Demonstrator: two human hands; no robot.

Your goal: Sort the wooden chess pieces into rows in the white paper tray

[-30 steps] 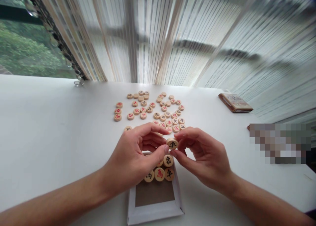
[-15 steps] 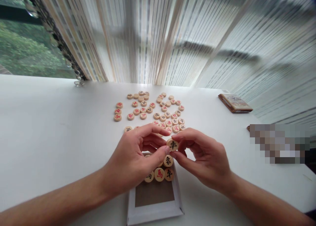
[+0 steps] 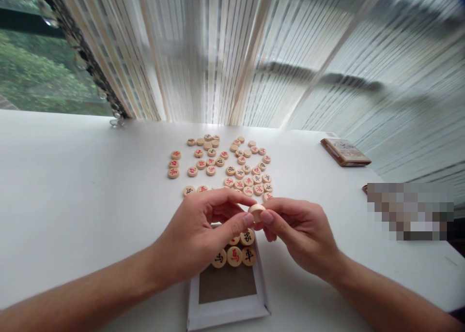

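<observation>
Both hands meet over the near end of a white table [image 3: 72, 187]. My left hand [image 3: 198, 237] and my right hand [image 3: 301, 233] pinch one round wooden chess piece [image 3: 257, 209] between their fingertips; it is tilted so its marked face points away from me. Under the hands lies a shallow white box [image 3: 227, 310] with a brown floor. Several pieces with black or red characters [image 3: 234, 256] lie in its far end.
Several loose wooden chess pieces [image 3: 221, 165] are scattered on the table beyond my hands. A brown box lid [image 3: 345, 151] lies at the far right near a blurred patch. Striped curtains hang behind the table's far edge, with a window at the left.
The piece held between both hands has been turned: its black character faced me before, now only its plain edge and back show. The hands dropped slightly.
</observation>
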